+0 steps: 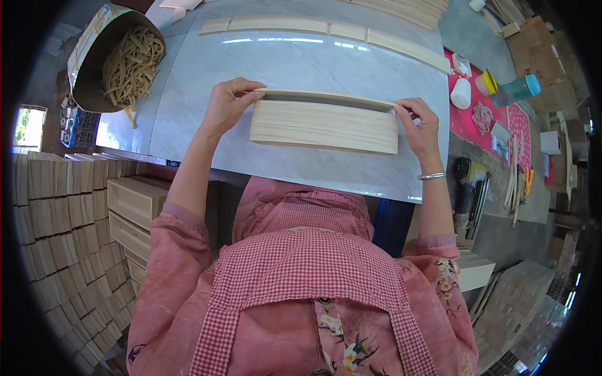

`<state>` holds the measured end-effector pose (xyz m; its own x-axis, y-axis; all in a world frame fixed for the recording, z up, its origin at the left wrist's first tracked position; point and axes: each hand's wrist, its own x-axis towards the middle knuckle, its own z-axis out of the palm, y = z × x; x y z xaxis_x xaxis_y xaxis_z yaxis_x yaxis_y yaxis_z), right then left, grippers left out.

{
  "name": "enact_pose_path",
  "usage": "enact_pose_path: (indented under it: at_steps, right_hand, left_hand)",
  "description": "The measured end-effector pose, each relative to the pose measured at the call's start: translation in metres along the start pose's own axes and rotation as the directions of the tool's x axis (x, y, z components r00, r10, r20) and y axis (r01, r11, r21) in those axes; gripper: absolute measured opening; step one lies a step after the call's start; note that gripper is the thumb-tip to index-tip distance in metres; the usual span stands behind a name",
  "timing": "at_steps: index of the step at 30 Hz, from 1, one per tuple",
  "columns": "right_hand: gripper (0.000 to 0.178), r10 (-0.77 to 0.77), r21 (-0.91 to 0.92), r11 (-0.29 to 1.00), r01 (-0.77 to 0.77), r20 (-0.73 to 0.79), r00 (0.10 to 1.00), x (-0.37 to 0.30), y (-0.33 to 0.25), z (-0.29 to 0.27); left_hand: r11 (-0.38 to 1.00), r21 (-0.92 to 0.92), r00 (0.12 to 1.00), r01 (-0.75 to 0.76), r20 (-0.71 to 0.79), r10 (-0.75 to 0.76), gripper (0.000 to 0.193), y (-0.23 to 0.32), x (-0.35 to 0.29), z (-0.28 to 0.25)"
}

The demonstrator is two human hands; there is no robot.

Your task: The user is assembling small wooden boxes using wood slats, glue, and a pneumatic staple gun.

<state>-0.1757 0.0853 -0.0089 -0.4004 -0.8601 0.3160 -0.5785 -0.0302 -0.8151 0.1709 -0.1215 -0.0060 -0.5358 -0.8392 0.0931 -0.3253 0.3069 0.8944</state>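
While left hand (228, 104) pinches wooden piece (323, 126) far-left, right hand (421, 127) pinches far-right.

On the bench (188, 94), a wide lane runs left to right between the strips (282, 24) near the far edge and the box (323, 125). The left hand (229, 103) and right hand (419, 122) block the box's ends. A narrower band lies between box and near edge. The bin (86, 75) obstructs the left edge, a stack (401, 11) the far right corner; beyond the right edge, the jar (461, 93) and bottle (517, 91) hinder reaching.
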Motion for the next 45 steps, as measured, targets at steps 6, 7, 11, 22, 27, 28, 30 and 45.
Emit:
enact_pose_path:
  at_steps: [6,7,11,22,27,28,30,45]
  right_hand:
    - [0.007,-0.010,-0.003,1.000,0.010,0.014,1.000,0.004,0.004,0.001]
    - [0.007,0.027,0.013,1.000,-0.027,0.008,1.000,0.005,0.006,0.001]
    - [0.007,0.134,0.077,0.988,-0.134,0.008,0.991,0.008,0.010,0.006]
    - [0.013,0.322,0.011,0.947,-0.322,0.035,0.946,0.014,-0.006,0.004]
    - [0.013,0.343,0.028,0.939,-0.343,0.004,0.939,0.013,-0.012,0.004]
    - [0.013,0.349,0.026,0.937,-0.349,0.010,0.937,0.013,-0.012,0.005]
    - [0.015,0.361,0.020,0.932,-0.361,0.023,0.932,0.012,-0.012,0.006]
    - [0.011,0.386,-0.013,0.923,-0.386,0.037,0.922,0.007,-0.002,0.006]
  left_hand:
    - [1.000,0.018,1.000,-0.025,-0.004,0.025,0.019,0.001,-0.001,-0.002]
    - [0.999,0.026,0.998,-0.048,-0.033,0.049,0.020,0.002,-0.001,0.000]
    - [0.996,0.002,0.988,0.084,-0.126,-0.084,0.017,0.017,-0.003,0.011]
    - [0.902,-0.278,0.913,0.330,-0.148,-0.380,0.012,0.028,-0.008,0.009]
    - [0.875,-0.309,0.894,0.373,-0.131,-0.428,0.012,0.029,-0.010,0.009]
    - [0.868,-0.322,0.889,0.379,-0.132,-0.438,0.012,0.027,-0.011,0.010]
    - [0.853,-0.347,0.879,0.391,-0.133,-0.457,0.012,0.026,-0.012,0.011]
    - [0.915,-0.148,0.899,0.375,-0.182,-0.398,0.019,0.020,-0.019,0.011]
